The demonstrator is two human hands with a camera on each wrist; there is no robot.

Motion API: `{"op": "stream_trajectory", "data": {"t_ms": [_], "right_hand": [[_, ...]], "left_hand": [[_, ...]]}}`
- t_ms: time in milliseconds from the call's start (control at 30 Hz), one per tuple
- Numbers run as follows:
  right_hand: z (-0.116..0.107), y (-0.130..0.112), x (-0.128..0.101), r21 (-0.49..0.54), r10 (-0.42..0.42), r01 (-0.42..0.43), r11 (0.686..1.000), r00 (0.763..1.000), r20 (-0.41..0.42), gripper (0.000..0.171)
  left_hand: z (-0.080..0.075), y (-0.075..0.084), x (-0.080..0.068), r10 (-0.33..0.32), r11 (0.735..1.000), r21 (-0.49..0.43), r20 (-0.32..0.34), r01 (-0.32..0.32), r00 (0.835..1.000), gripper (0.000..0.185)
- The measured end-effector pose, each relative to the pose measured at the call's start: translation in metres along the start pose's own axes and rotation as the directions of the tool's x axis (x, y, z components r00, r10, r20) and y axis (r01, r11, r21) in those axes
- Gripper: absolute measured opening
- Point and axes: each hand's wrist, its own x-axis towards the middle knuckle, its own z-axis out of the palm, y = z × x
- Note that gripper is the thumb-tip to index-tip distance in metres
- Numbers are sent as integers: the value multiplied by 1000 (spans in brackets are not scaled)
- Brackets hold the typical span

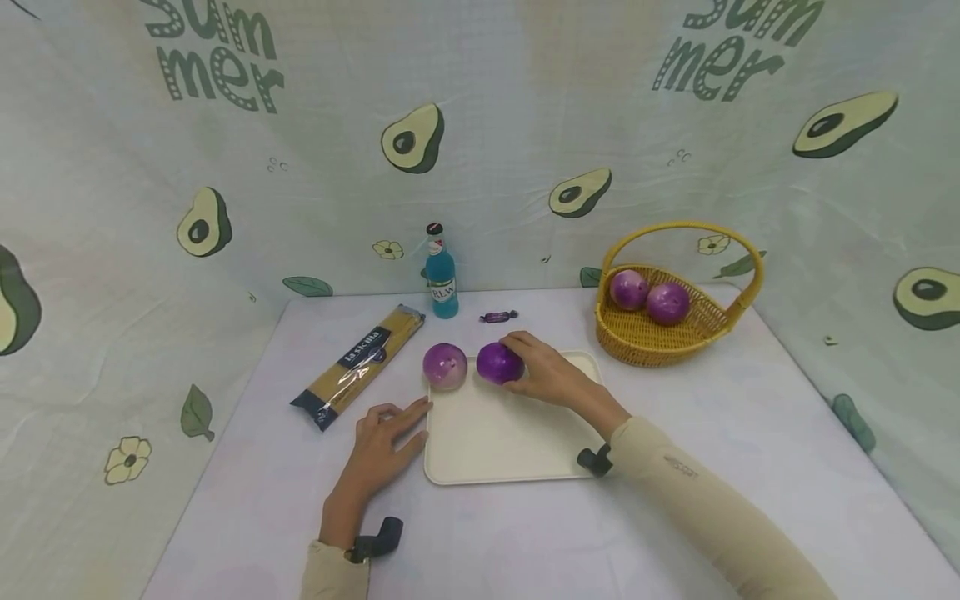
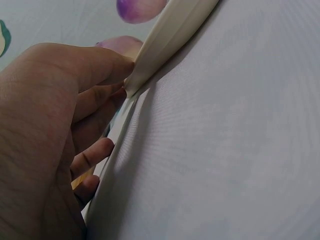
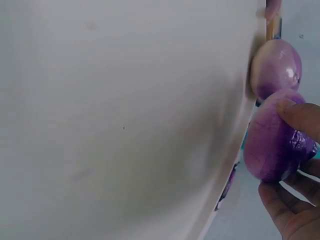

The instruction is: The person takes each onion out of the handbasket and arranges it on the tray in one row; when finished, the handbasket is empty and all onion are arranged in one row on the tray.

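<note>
My right hand [image 1: 551,371] grips a deep purple onion [image 1: 498,363] at the far edge of a cream rectangular tray [image 1: 510,433]. In the right wrist view, the thumb lies on one side of this onion [image 3: 275,137] and fingers on the other. A paler purple-and-white onion [image 1: 445,367] sits at the tray's far left corner; whether it rests on the rim is unclear. With fingers extended, my left hand [image 1: 382,450] touches the tray's left side. The left wrist view shows the thumb and fingertips against the tray's rim [image 2: 165,42].
A yellow wicker basket [image 1: 652,354] with a tall handle holds two purple onions [image 1: 667,303] at the back right. A pasta packet [image 1: 360,367] lies left of the tray. Behind stand a blue bottle [image 1: 442,283] and a small wrapped candy [image 1: 498,317], near the patterned cloth backdrop.
</note>
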Motion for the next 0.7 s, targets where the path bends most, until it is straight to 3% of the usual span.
{"op": "stream_trajectory", "data": {"t_ms": [700], "right_hand": [[15, -1, 8, -8, -22, 22, 1000, 1000, -3, 74]], "left_hand": [[-3, 3, 1, -2, 1000, -17, 4, 2, 1000, 48]]}}
